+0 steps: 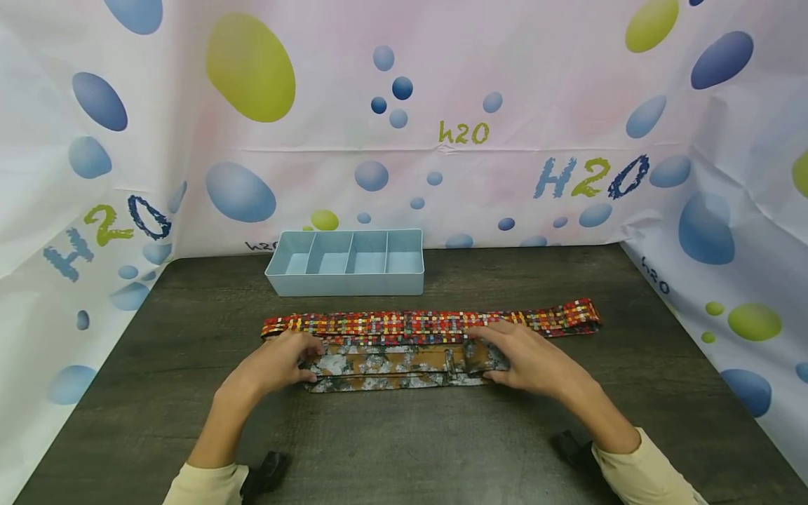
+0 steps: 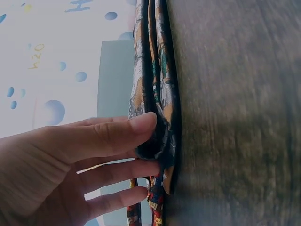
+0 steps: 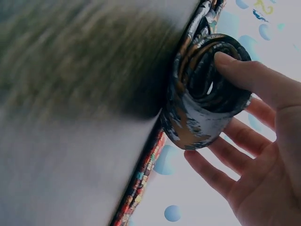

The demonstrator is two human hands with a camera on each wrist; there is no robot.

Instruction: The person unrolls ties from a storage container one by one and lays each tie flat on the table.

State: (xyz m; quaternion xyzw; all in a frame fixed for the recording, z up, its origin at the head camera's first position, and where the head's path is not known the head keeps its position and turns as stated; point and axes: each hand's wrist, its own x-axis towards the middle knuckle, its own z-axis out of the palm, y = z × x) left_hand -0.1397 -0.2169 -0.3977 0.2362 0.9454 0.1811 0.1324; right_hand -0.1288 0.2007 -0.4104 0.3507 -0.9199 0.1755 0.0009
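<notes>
A brown necktie with a grey-white floral pattern [image 1: 391, 363] lies folded lengthwise across the table. Its right end is wound into a roll [image 3: 202, 117]. My right hand [image 1: 527, 358] holds this roll, with the thumb pressed on the coil's side and the fingers behind it. At the tie's left end, my left hand [image 1: 278, 361] has its thumb on the near edge and its fingers round the far side, with the folded end [image 2: 157, 141] between them. Just behind lies a red, multicoloured checked necktie [image 1: 404, 322], folded long; the hands' fingertips overlap its near edge in the head view.
A pale blue tray with several compartments [image 1: 350, 284] stands at the back of the dark wooden table [image 1: 404, 449]. Behind and at both sides hangs a white sheet [image 1: 442, 196] printed with blue and green bubbles. Dark straps [image 1: 268, 473] show near the wrists.
</notes>
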